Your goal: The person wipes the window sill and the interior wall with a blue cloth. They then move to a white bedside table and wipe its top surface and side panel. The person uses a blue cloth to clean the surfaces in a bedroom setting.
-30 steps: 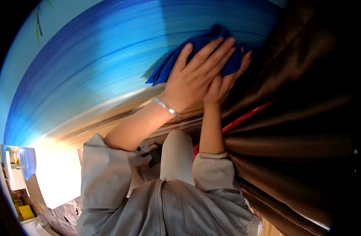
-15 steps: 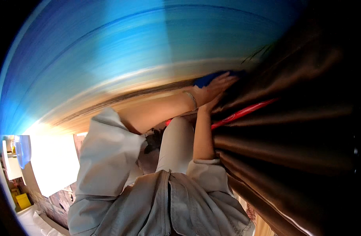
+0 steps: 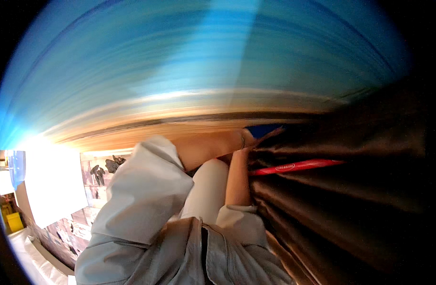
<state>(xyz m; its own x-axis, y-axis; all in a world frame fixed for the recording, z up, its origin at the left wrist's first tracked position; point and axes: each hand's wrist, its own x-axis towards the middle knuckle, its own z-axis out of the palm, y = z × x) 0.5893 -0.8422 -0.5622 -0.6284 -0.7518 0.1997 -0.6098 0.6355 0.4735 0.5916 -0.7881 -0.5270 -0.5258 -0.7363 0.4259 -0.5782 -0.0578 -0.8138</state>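
We can't tell how our fingers sit, both hands buried behind the brown curtain point(image 3: 351, 190); the blue cloth point(image 3: 261, 130) could snag there.

Both hands hidden behind the brown curtain point(image 3: 351, 190); blue cloth point(image 3: 261, 130) mostly covered; blue wall point(image 3: 203, 61) smeared by blur.

Heavy motion blur streaks the blue surface point(image 3: 203, 61). White glare burns out the window point(image 3: 54, 185) at lower left; the right side sinks into shadow, edges bending.
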